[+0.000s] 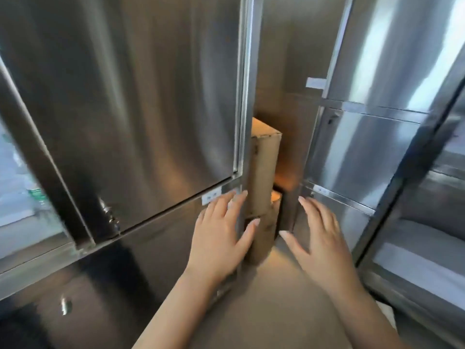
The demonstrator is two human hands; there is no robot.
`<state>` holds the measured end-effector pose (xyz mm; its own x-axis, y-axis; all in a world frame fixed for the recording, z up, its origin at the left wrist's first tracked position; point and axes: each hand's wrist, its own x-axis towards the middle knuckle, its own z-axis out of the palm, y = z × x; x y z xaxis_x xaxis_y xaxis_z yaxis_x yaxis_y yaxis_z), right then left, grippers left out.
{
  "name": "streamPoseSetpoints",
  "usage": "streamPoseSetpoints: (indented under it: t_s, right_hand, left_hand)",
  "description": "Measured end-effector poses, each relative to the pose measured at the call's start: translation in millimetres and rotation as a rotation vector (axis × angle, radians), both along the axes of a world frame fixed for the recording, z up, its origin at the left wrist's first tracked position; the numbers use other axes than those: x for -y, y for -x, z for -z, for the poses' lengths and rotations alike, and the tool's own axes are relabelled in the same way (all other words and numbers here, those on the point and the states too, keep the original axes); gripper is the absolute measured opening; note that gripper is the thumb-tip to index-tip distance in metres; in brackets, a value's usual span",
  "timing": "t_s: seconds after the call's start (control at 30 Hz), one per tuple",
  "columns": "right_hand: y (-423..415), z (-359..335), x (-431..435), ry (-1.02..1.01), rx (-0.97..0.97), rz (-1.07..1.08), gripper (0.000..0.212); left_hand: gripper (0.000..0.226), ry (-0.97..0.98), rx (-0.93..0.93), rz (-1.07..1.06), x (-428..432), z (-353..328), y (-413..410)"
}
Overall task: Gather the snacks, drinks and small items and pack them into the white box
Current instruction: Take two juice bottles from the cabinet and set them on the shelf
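Brushed steel closes in on both sides of a narrow gap. Nearest, the left hand (221, 230) and right hand (319, 235) reach forward with fingers straight and spread, holding nothing, one on each side of a tall brown cardboard box (264, 172); the left thumb lies over its lower front. Farther back, the box stands upright between the left cabinet door (138, 96) and the right cabinet (364, 152).

Both hands reach with straight fingers toward a tall cardboard box (263, 187) standing between steel cabinets: left hand (221, 230) beside it, right hand (319, 235) apart.
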<state>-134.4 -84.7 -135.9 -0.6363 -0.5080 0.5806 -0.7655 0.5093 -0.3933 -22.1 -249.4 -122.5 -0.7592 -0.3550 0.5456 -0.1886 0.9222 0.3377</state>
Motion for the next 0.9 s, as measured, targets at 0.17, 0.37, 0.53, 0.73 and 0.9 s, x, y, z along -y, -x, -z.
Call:
streamPoseSetpoints:
  t_s: [0.17,0.37,0.53,0.73,0.9]
  right_hand:
    - [35.9,-34.4,-90.1,0.044,-0.042,0.215,0.078]
    - [83.0,-46.3,-169.9,0.050,-0.036,0.402,0.080]
    - [147.1,-56.3,-216.9,0.019,-0.037,0.526,0.083]
    - [227.6,-61.2,-269.3,-0.013,-0.019,0.674,0.086]
    - [274.3,-43.5,-316.2,-0.050,0.032,0.725,0.081]
  left_hand:
    - [0.064,0.022,-0.051,0.260,-74.4,-33.7,85.3]
    - [0.060,0.030,-0.084,0.477,-155.4,-42.7,174.1]
    - [0.064,0.064,-0.091,0.582,-200.7,-51.4,258.8]
    - [0.066,0.056,-0.087,0.677,-252.4,-52.7,359.4]
    - [0.063,0.008,-0.044,0.739,-304.3,-32.2,422.7]
